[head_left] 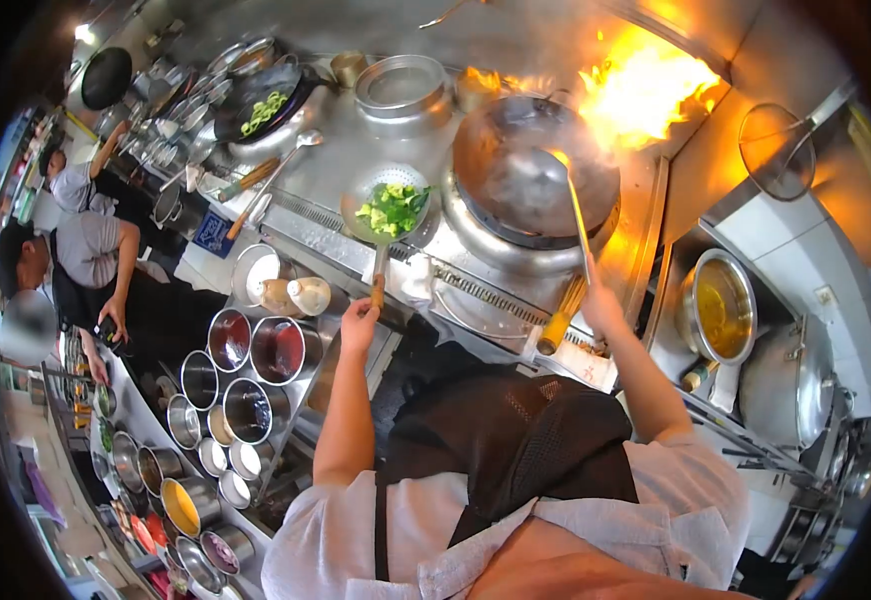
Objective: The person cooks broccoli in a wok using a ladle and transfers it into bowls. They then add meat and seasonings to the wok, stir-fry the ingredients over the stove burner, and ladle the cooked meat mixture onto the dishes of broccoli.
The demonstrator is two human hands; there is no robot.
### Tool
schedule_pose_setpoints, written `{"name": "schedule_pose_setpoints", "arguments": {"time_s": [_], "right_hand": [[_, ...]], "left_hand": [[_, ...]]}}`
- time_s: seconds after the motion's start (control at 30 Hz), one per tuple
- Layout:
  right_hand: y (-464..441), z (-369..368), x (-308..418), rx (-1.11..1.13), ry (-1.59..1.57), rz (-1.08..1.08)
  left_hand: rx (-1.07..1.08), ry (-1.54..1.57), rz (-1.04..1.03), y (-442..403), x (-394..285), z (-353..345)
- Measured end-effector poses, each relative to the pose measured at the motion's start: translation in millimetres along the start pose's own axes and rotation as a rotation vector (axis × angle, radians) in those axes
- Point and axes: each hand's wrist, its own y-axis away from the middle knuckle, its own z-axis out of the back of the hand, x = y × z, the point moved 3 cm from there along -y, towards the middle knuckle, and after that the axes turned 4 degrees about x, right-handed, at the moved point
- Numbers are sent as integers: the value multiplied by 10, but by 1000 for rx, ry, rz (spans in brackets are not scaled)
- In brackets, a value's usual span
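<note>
My left hand [360,324] is closed around the wooden handle of a perforated strainer ladle [365,187]. Chopped green vegetables [396,210] lie in its bowl, over the metal counter left of the wok. My right hand [604,306] grips the long handle of a cooking ladle [578,215], whose head is in the wok [476,135]. Steam partly hides the ladle's head and the wok's inside. Tall flames [646,85] rise behind the wok's right rim. A bamboo brush [562,318] with a yellow end lies by my right hand.
A second wok [261,105] with green pieces stands at the left. Several metal pots of sauces and seasonings [278,350] fill the left side. At right are a pot of yellow oil [724,305] and a hanging wire skimmer [776,150]. Two people [91,250] stand at far left.
</note>
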Motion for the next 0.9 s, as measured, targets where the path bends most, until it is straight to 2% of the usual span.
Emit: {"name": "schedule_pose_setpoints", "arguments": {"time_s": [0.07, 0.13, 0.17, 0.2, 0.27, 0.33, 0.37, 0.4, 0.43, 0.5, 0.53, 0.57, 0.63, 0.67, 0.7, 0.73, 0.8, 0.87, 0.9], "right_hand": [[130, -354, -69, 11, -471, 68], [386, -560, 65, 187, -1005, 4], [478, -588, 177, 183, -1130, 21], [447, -582, 210, 179, -1116, 16], [223, -551, 211, 136, -1202, 13], [-13, -506, 223, 84, -1177, 17], [-47, -467, 364, 71, -1279, -34], [-51, -441, 543, 57, -1382, -83], [60, -354, 771, 74, -1362, -184], [339, -138, 1119, 171, -1580, -222], [422, -87, 1207, 253, -1713, -235], [351, -73, 1098, 255, -1708, -243], [17, 33, 867, 539, -2367, 44], [-123, -95, 848, 525, -2364, 31], [-283, -270, 836, 326, -2040, -45], [-385, -350, 885, 147, -1702, -99], [-271, -545, 1139, -34, -1393, -131], [22, -354, 1292, -6, -1429, -203], [88, -276, 1194, 153, -1649, -179]], "left_hand": [[-3, 38, 179, -115, 239, -53], [-53, -29, 170, -348, 564, -113], [-96, -112, 156, -450, 651, -104], [-90, -99, 160, -545, 654, -88], [-80, -380, 197, -668, 624, -109], [-75, -429, 191, -623, 366, -57], [-87, -445, 184, -649, 370, -44], [-30, -427, 215, -662, 240, -17], [24, -374, 212, -759, 457, -52], [66, -317, 205, -916, 619, -66], [167, -47, 365, -890, 611, -90], [271, 225, 525, -824, 611, -118], [321, 301, 564, -877, 525, -89], [373, 371, 601, -906, 522, -120], [434, 487, 659, -965, 569, -148], [399, 631, 721, -1025, 550, -156], [402, 755, 714, -846, -43, -80], [418, 805, 698, -951, 68, -140], [448, 820, 693, -958, 121, -167]]}}
